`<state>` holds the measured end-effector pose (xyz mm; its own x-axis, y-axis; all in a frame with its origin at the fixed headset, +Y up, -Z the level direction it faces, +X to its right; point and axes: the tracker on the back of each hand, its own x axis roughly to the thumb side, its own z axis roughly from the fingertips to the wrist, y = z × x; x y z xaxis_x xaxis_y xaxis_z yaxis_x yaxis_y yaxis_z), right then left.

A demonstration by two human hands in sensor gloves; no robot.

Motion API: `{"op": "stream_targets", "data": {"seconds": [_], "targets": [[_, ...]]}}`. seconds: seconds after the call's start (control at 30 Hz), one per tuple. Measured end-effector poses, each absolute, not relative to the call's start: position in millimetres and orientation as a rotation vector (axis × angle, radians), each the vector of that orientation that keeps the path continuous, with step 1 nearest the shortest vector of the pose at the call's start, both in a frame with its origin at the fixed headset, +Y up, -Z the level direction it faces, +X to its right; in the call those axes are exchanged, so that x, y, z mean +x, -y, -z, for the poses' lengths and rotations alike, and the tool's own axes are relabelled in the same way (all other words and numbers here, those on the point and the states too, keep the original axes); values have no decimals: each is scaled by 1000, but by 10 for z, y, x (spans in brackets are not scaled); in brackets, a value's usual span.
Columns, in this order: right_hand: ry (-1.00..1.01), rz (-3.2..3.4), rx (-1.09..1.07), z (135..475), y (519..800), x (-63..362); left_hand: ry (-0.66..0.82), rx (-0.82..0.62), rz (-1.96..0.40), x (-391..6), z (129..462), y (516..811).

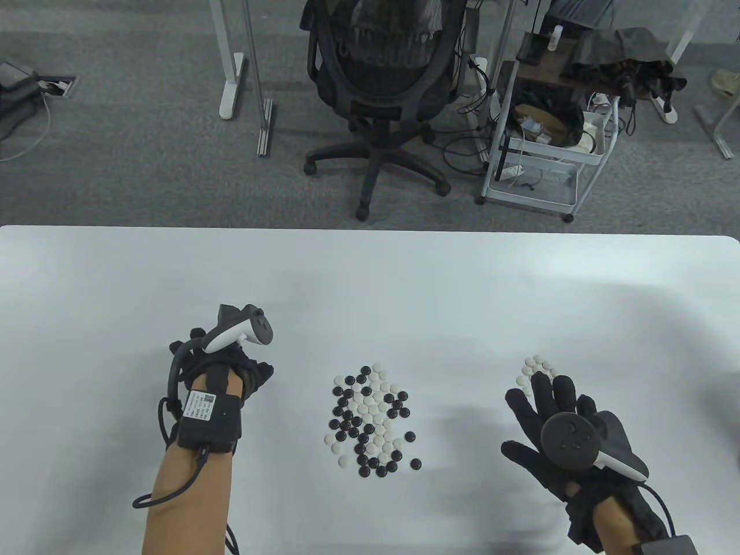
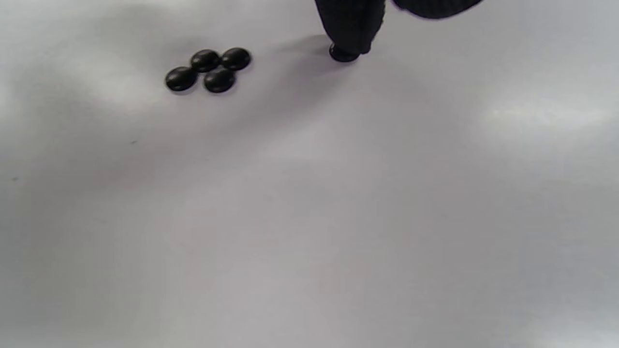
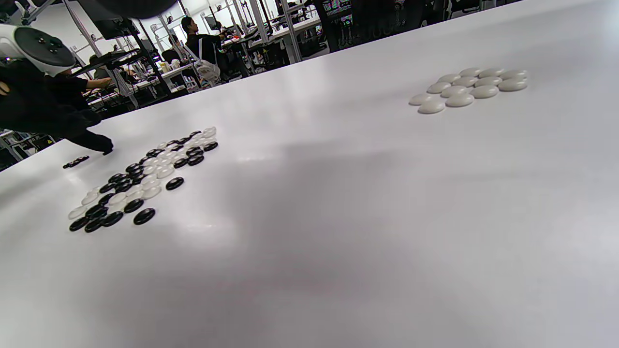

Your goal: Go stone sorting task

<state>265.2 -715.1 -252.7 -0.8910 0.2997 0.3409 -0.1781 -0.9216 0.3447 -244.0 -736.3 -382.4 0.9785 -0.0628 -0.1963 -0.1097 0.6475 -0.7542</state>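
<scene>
A mixed pile of black and white Go stones (image 1: 370, 419) lies mid-table, also visible in the right wrist view (image 3: 145, 176). Several sorted white stones (image 1: 535, 370) (image 3: 466, 87) sit to the right. My right hand (image 1: 549, 404) hovers just in front of them with straight, spread fingers, holding nothing. My left hand (image 1: 243, 367) is left of the pile, its fingers hidden under the tracker. In the left wrist view one fingertip (image 2: 350, 24) rests on a single black stone (image 2: 344, 53) on the table, to the right of a small cluster of black stones (image 2: 208, 70) (image 3: 75, 162).
The white table (image 1: 115, 277) reaches back to its far edge. Beyond it stand an office chair (image 1: 384, 87) and a white cart (image 1: 543, 156) on the floor. People and desks show in the background of the right wrist view.
</scene>
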Motion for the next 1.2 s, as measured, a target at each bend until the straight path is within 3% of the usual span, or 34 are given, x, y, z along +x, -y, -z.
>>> {"op": "stream_targets", "data": {"seconds": [0.23, 0.67, 1.0, 1.2], "targets": [[-458, -2804, 574, 2529, 7156, 2636, -260, -868, -21, -2630, 3727, 7359], [-456, -2800, 576, 2528, 7145, 2631, -279, -852, 41, -2641, 3684, 7288], [-452, -2801, 577, 2524, 7143, 2628, 156, -859, -44, -1703, 3682, 7112], [-444, -2797, 576, 2526, 7145, 2631, 269, -877, 21, -1277, 3658, 7234]]}}
